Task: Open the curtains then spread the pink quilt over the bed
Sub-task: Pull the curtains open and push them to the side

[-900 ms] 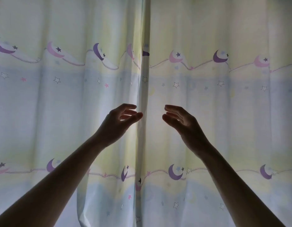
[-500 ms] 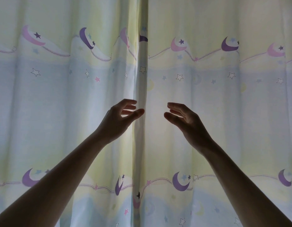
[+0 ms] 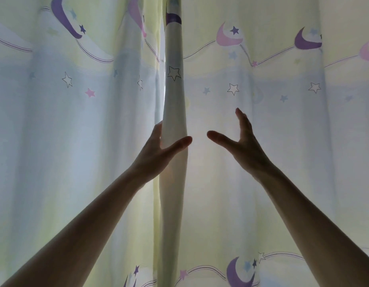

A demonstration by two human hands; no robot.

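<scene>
Two pale curtains printed with moons and stars hang shut and fill the view, the left curtain (image 3: 65,121) meeting the right curtain (image 3: 293,131) at a vertical edge fold (image 3: 174,100). My left hand (image 3: 158,150) holds that fold, fingers tucked behind it and thumb across its front. A thin bright slit shows just left of the fold, higher up. My right hand (image 3: 243,150) is raised in front of the right curtain, open with thumb and fingers spread, holding nothing. Neither quilt nor bed is in view.
Daylight glows through the fabric, so both arms are dark outlines. Only curtain cloth is visible on every side; the floor, the window frame and the room cannot be seen.
My left hand has reached forward and closed around the middle edge fold. My right hand has opened wider and turned upright. The view has moved closer to the curtains.
</scene>
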